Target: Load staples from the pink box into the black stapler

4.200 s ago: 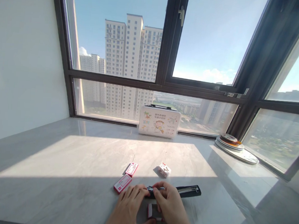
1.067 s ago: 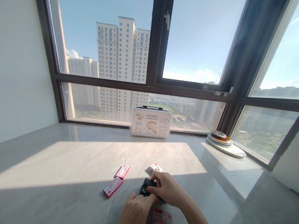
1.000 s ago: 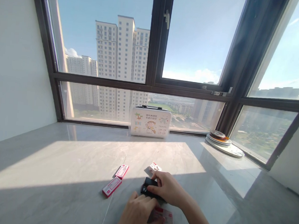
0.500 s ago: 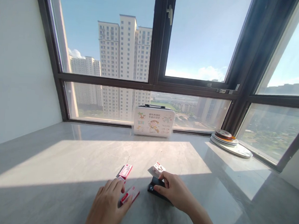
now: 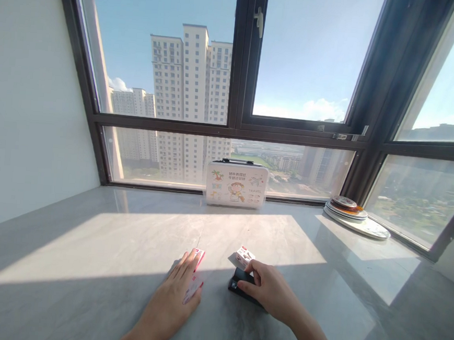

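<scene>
My right hand [image 5: 270, 294] lies curled over a black stapler [image 5: 239, 285] on the grey counter [image 5: 87, 253], gripping it; only the stapler's left end shows. A small white and red staple box [image 5: 245, 256] sits just beyond its fingers. My left hand [image 5: 173, 299] is stretched forward, holding a red and white staple box [image 5: 193, 290] between thumb and fingers. Its fingertips reach another red staple box [image 5: 199, 256] at the edge of the sunlit patch. A further box seen before is hidden under this hand.
A white illustrated case with a handle [image 5: 236, 184] stands against the window at the back. A stack of plates [image 5: 355, 217] sits at the back right. A white wall bounds the counter on the left, and window frames run along the back and right.
My left hand has carried the red staple box from near me forward and left, up to the other red boxes. My right hand closed the opened stapler and stays on it.
</scene>
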Motion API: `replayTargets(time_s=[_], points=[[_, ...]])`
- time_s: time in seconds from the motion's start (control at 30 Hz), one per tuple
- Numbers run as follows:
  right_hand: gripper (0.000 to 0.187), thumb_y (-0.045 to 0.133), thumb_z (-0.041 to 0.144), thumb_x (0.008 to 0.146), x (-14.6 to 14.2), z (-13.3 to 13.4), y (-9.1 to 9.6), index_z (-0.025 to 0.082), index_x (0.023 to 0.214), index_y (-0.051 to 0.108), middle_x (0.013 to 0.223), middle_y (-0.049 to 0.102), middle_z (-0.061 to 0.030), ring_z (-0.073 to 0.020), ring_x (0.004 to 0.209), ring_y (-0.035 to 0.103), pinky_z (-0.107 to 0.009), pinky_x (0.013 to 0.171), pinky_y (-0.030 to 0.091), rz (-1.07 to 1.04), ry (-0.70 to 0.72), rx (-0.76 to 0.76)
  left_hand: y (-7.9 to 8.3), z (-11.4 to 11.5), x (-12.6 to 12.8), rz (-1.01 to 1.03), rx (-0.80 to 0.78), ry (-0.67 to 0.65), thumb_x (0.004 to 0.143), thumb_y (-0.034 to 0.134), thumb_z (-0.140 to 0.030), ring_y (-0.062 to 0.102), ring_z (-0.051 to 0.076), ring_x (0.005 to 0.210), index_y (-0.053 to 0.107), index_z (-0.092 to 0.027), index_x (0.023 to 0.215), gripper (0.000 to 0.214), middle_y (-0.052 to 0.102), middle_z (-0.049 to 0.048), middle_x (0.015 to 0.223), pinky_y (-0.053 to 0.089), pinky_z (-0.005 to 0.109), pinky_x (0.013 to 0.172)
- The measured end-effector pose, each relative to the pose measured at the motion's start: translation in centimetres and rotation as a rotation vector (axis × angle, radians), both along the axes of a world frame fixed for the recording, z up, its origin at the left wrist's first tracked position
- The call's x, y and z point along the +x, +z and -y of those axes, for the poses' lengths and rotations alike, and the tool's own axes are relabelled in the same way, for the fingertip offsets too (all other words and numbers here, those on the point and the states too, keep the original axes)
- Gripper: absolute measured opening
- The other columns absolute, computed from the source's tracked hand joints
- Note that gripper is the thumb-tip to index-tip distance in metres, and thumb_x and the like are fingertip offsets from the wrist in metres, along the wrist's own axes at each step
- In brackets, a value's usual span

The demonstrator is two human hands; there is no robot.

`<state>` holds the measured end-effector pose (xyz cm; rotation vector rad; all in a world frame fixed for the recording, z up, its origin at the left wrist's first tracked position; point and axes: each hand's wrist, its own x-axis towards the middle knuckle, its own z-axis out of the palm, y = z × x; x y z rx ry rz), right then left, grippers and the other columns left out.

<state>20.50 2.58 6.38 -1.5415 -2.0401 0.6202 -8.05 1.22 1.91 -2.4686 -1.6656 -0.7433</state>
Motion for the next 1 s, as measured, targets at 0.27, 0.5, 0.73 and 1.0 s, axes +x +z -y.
replayTargets(time_s=[0.27,0.5,0.73,1.0], points=[[0.015,0.066,0.036,0.083,1.3,1.1,-0.5,0.023,0.087,0.06,0.072,0.061,0.0015,-0.0161,0.067,0.053,-0.027,0.058,0.024,0.097,-0.11,0.055,-0.7,-0.9,2.0,-0.083,0.067,0.098,0.102,0.04,-0.035,0.034,0.027,0.147,0.037,-0.022,0.153,0.053,0.043,0.0083,0.156,0.031,0.048,0.12],[0.018,0.063,0.04,0.084,4.4,-2.4,-1.3,0.023,0.081,0.056,0.069,0.061,-0.0005,-0.0173,0.065,0.053,-0.028,0.057,0.024,0.108,-0.341,0.079,-2.1,1.1,7.8,-0.015,0.09,0.177,0.101,0.038,-0.034,0.034,0.03,0.147,0.043,-0.018,0.151,0.052,0.045,0.0115,0.155,0.031,0.051,0.12],[0.02,0.069,0.038,0.08,2.9,-5.6,-0.9,0.021,0.079,0.059,0.07,0.062,-0.0006,-0.0163,0.068,0.056,-0.027,0.059,0.028,0.071,-0.302,0.08,-2.8,0.2,12.5,0.054,0.156,0.213,0.1,0.037,-0.027,0.041,0.033,0.143,0.028,-0.018,0.158,0.06,0.047,0.0137,0.153,0.036,0.055,0.116],[0.026,0.064,0.047,0.087,4.0,-4.1,-2.6,0.021,0.083,0.058,0.069,0.062,-0.0004,-0.0163,0.066,0.055,-0.026,0.058,0.028,-0.004,-0.344,0.103,-1.9,-3.2,12.2,0.001,0.125,0.197,0.101,0.036,-0.028,0.044,0.033,0.139,0.019,-0.015,0.161,0.064,0.052,0.0178,0.146,0.036,0.053,0.113]])
